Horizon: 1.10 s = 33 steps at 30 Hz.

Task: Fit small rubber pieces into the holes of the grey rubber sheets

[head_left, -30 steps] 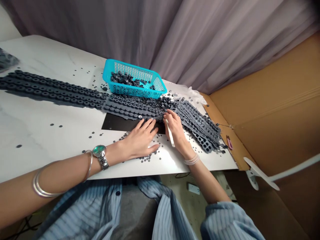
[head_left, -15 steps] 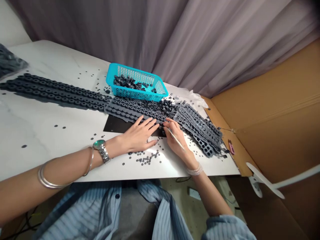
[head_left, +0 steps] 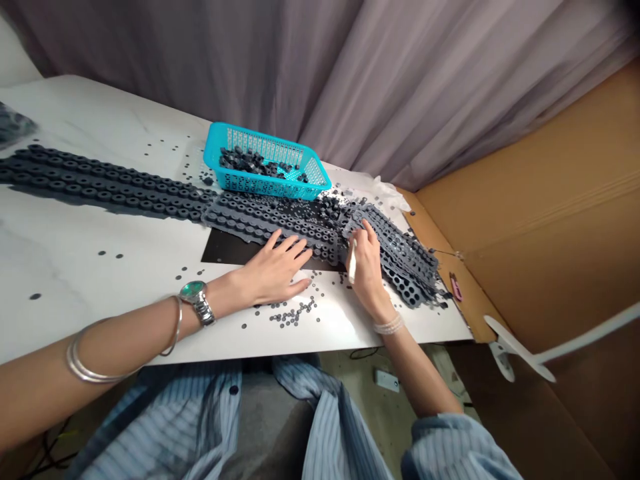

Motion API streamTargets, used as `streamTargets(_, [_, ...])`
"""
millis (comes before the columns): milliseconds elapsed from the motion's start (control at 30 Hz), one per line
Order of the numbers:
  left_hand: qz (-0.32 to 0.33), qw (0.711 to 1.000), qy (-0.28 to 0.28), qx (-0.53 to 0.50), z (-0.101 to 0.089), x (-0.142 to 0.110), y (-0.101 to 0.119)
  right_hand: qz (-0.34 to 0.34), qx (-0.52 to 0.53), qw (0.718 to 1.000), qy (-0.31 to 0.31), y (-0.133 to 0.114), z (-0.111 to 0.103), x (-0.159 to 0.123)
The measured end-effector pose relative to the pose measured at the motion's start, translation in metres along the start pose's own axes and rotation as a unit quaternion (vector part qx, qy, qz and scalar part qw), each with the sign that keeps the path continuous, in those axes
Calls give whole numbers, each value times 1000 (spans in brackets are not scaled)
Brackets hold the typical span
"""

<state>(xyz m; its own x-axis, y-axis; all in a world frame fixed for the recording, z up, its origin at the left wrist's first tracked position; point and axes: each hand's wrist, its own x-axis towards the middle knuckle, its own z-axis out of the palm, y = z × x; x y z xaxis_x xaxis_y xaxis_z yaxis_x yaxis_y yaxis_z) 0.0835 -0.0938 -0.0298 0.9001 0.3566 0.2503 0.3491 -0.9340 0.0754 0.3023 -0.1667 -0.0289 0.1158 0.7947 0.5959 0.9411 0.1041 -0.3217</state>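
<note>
My left hand (head_left: pixel 274 268) lies flat with fingers spread, its fingertips on the near edge of a dark grey moulded rubber sheet (head_left: pixel 260 219) with rows of raised rings. Under that sheet is a black mat (head_left: pixel 227 248). My right hand (head_left: pixel 367 267) is closed around a slim white pen-like tool (head_left: pixel 353 261), just past the sheet's right end. Its tip is hidden by the fingers. Beyond the right hand lies a pile of perforated grey sheets (head_left: pixel 400 250).
A turquoise basket (head_left: pixel 270 185) holding small black parts stands behind the sheet. Another long ringed strip (head_left: pixel 110 183) runs left. Small black discs (head_left: pixel 295 313) are scattered near the front edge. A pink-handled tool (head_left: pixel 455 287) lies on cardboard at the right.
My right hand has moved slightly right and away from the sheet's near edge, turning the white tool more upright. My left hand stays on the sheet. The view has shifted slightly.
</note>
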Motion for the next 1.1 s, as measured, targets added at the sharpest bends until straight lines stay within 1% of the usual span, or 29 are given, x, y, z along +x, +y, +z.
streamTargets(67, [2,1000,-1,2,-2,-1,1,18,18,1000,-7,2,-5,-1])
streamTargets(100, [2,1000,0,3,-3,-2,2,19,35,999,-23,0,-7,-2])
streamTargets(233, [0,1000,8,-5,-6,-5,4,-22,102,987,-122,-17,-12,-6])
streamTargets(300, [-1,1000,12,-8,-5,-6,5,-38,103,984,-141,-24,-13,-8])
streamTargets(533, [-2,1000,19,-10,-1,-5,3,-71,59,984,-150,-22,-9,-13])
streamTargets(700, [0,1000,19,-10,-1,-5,3,-129,17,982,-139,-19,-1,-13])
streamTargets(800, [2,1000,20,-10,-2,-4,3,-163,-1,974,-158,-14,4,-9])
streamTargets(867, [2,1000,20,-10,-2,-4,2,-149,-8,977,-149,-10,4,-5])
streamTargets(933, [3,1000,20,-13,-2,-4,2,-95,-6,991,-97,-7,3,-1])
streamTargets(1000, [2,1000,20,-17,-2,-5,2,-38,4,998,-48,-5,0,1])
streamTargets(1033, [1,1000,19,-19,-2,-5,2,-21,13,999,-43,-5,-2,0])
streamTargets(1100, [-1,1000,18,-20,-1,-5,2,-14,39,997,-69,-8,-6,-4])
